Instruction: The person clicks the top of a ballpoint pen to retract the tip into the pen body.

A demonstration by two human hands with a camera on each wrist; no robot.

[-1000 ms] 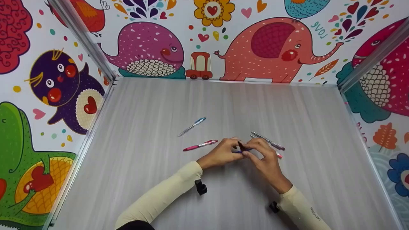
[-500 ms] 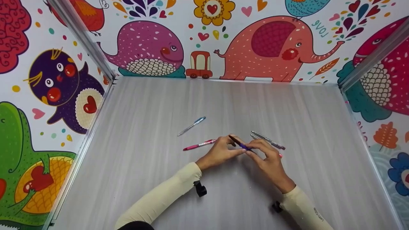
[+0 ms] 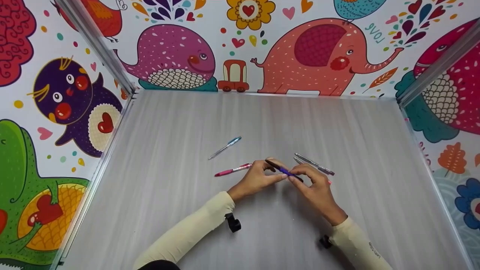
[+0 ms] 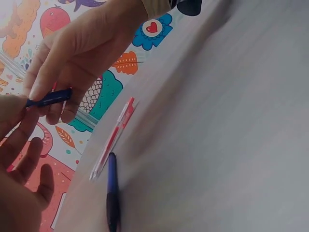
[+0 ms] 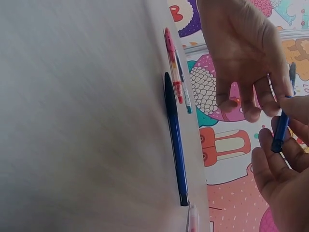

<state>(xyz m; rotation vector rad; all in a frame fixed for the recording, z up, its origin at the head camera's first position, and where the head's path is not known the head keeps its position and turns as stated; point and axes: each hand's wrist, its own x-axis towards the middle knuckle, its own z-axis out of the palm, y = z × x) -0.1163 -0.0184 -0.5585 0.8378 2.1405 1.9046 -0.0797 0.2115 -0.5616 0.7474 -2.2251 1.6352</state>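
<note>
A blue pen (image 3: 284, 170) with a dark grip is held above the table between both hands. My left hand (image 3: 258, 175) pinches it near its dark end, its other fingers loosely bent. My right hand (image 3: 315, 183) pinches its barrel between thumb and fingers; the blue end (image 4: 59, 97) sticks out past them in the left wrist view. Under the hands a second blue pen (image 5: 176, 145) with a dark grip lies on the table, seen in both wrist views. In the head view the hands seem to hide it.
A pink pen (image 3: 228, 172) lies beside the left hand, with a clear teal-topped pen (image 3: 225, 148) behind it. Right of centre lies a grey pen (image 3: 315, 164), with another pen's pink tip (image 3: 329, 182) showing behind the right hand. Patterned walls (image 3: 180, 56) border the table (image 3: 180, 123).
The held pen has swung from pointing up toward the head camera to lying slantwise across the fingers, its dark end toward the upper left. The right wrist has moved slightly right.
</note>
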